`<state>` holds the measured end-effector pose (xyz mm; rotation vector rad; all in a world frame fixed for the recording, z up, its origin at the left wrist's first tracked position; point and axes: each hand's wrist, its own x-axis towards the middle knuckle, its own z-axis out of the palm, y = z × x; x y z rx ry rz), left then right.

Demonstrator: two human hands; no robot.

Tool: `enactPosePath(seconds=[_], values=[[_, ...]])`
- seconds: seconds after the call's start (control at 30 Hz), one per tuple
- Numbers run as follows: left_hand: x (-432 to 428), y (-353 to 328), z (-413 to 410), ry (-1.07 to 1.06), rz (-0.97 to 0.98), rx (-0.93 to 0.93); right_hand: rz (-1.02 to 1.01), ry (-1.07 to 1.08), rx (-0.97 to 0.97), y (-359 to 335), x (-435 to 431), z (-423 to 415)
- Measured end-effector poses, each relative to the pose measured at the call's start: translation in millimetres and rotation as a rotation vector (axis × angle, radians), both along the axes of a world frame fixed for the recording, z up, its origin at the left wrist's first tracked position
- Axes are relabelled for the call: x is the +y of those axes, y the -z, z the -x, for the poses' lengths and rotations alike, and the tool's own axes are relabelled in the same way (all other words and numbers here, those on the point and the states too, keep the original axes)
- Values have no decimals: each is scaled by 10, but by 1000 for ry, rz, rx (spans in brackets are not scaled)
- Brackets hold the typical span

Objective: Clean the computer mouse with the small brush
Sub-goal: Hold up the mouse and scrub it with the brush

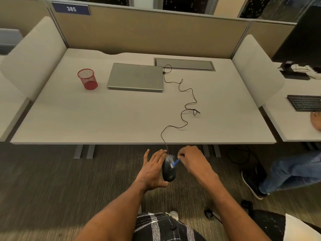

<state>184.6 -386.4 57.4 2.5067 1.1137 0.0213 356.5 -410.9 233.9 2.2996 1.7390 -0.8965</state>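
Note:
I hold a black wired computer mouse (168, 172) in the air below the desk's front edge. My left hand (153, 168) holds it from the left side, thumb under its rear end and fingers along its side. My right hand (191, 160) pinches a small blue brush (175, 162), whose pale bristle tip touches the mouse's top near the wheel. The mouse's thin black cable (186, 101) runs up over the desk edge and winds across the desk (86, 119) to a closed grey laptop (136, 76).
A red mesh pen cup (87, 81) stands left of the laptop. A cable hatch (185, 64) lies at the back of the desk. Beige partitions enclose the desk. On the right another person's hand (316, 121), a black keyboard (304, 102), a monitor and a leg in jeans (291, 173).

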Motion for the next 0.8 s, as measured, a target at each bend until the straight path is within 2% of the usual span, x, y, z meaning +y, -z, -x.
enactPosePath(seconds=[0.07,0.1,0.17,0.23,0.33,0.37,0.43,0.5,0.53,0.63,0.73,0.8], values=[[10,-10,-11,-19,8,-16,-140,25,0,53,-76,-12],[20,-16,-18,-35,12,-25,-131,23,2,57,-92,-12],[26,-25,-18,-62,16,-32,28,9,14,54,-70,4],[19,-18,-11,-65,16,-33,76,-6,22,52,-82,13],[9,-21,-30,-65,25,-58,-137,37,11,61,-161,-3],[12,-27,-44,-66,23,-63,-128,34,7,53,-159,-1],[17,-39,-68,-70,18,-69,73,8,-4,14,-107,25],[24,-48,-79,-74,24,-70,151,-13,-22,30,-111,69],[27,-52,-84,-72,26,-68,139,-23,-31,39,-112,74],[21,-51,-75,-72,23,-71,-70,8,-91,91,-174,39],[13,-39,-58,-70,16,-59,76,11,-82,85,-150,2],[6,-33,-52,-66,19,-42,78,0,-49,112,-172,-20]])
